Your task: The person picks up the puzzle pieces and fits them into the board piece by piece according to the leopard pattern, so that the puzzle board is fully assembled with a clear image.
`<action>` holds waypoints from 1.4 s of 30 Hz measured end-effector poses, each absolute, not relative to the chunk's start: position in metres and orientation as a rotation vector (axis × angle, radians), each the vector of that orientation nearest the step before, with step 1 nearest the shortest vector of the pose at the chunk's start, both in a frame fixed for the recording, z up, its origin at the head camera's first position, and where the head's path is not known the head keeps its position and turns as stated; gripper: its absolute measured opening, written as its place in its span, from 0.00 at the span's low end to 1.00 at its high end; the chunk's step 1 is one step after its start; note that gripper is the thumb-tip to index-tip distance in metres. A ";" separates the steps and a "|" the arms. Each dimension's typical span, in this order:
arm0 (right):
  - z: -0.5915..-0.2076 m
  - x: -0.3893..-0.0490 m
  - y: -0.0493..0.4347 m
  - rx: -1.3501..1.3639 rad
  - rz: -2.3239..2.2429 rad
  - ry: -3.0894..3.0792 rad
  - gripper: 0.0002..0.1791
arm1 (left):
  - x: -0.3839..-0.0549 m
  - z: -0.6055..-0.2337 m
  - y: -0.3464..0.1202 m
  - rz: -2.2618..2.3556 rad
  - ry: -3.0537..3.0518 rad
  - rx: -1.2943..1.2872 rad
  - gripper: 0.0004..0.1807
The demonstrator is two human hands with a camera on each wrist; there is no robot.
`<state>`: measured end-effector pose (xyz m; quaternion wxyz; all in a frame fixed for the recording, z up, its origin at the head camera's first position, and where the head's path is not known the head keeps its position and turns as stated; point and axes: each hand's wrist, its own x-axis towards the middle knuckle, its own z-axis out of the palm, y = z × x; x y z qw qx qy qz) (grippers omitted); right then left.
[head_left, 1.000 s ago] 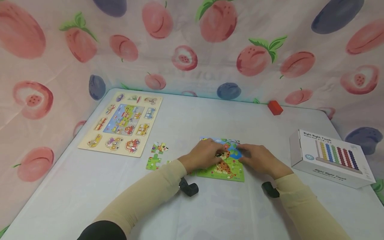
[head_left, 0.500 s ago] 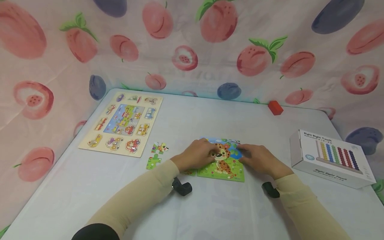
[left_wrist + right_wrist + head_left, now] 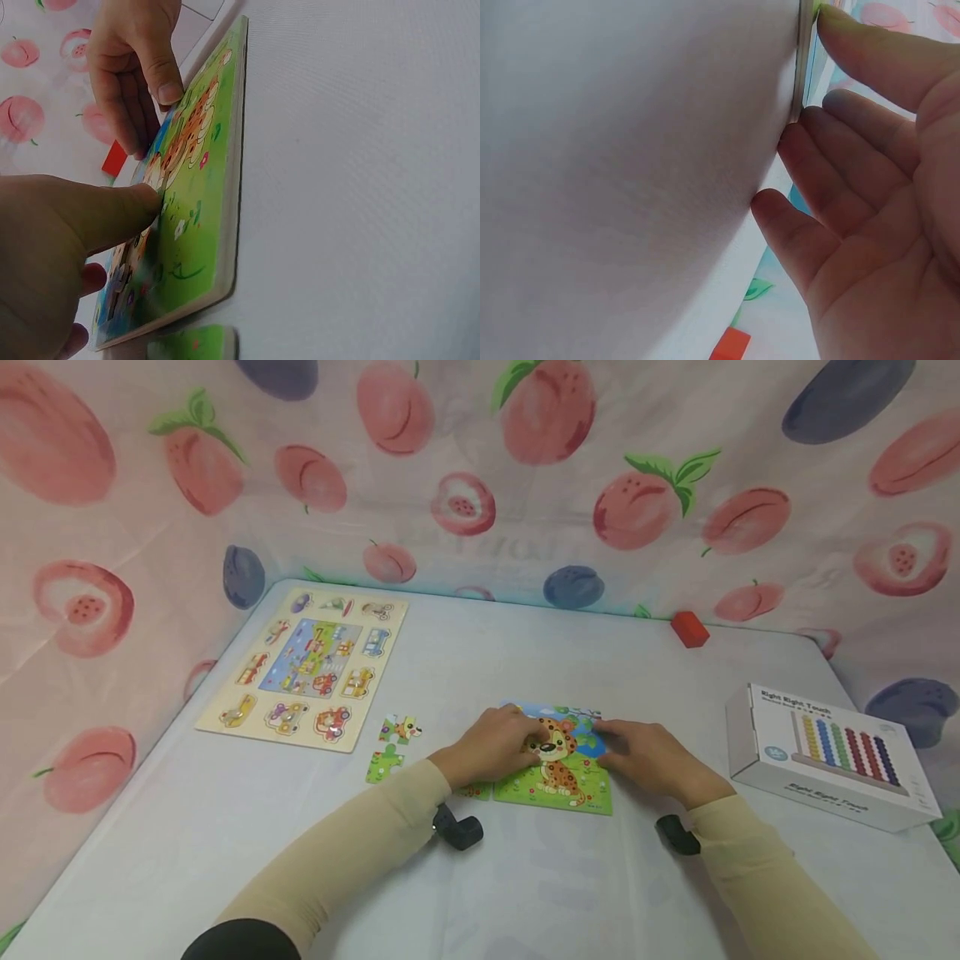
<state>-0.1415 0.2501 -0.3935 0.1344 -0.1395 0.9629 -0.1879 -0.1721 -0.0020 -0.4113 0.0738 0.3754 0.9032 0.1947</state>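
Lying flat at the centre of the clock, the puzzle [image 3: 558,781] shows a spotted leopard seated on bright green grass, with small red and white flowers below and blue behind its head. The left wrist view shows its glossy face and thick, pale edge.

The left hand [image 3: 491,747] covers the nine o'clock side. Its straight thumb rests on the picture, apart from the forefinger; the other fingers are mostly hidden. At three o'clock, the right hand [image 3: 648,756] touches the puzzle's edge, fingers extended and thumb apart from them, the little finger spread away from the rest.

A third piece [image 3: 476,792] sits just beside the puzzle towards eight, partly under the left hand. Farther out at nine are a green lower piece [image 3: 384,767] and a multicoloured upper piece [image 3: 400,729]; whether these two touch, I cannot tell.

All rest on a white table [image 3: 555,893], faintly creased. Near ten lies a cream board [image 3: 296,700] of vehicle pictures around a town scene; at three, a white box [image 3: 832,752] printed with coloured beads; between one and two, a red block [image 3: 688,630].

From nine round past twelve hangs pale pink cloth [image 3: 517,527] with peaches and dark blue plums.
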 end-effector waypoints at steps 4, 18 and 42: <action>-0.394 -0.142 0.250 -0.401 -0.553 2.786 0.32 | -0.173 -0.412 -0.002 0.573 2.727 1.147 0.15; -0.394 -0.142 0.250 -0.355 -0.573 2.765 0.35 | -0.174 -0.415 0.000 0.565 2.742 1.146 0.15; -0.392 -0.142 0.248 -0.354 -0.568 2.762 0.35 | -0.176 -0.402 -0.030 0.640 2.710 0.992 0.20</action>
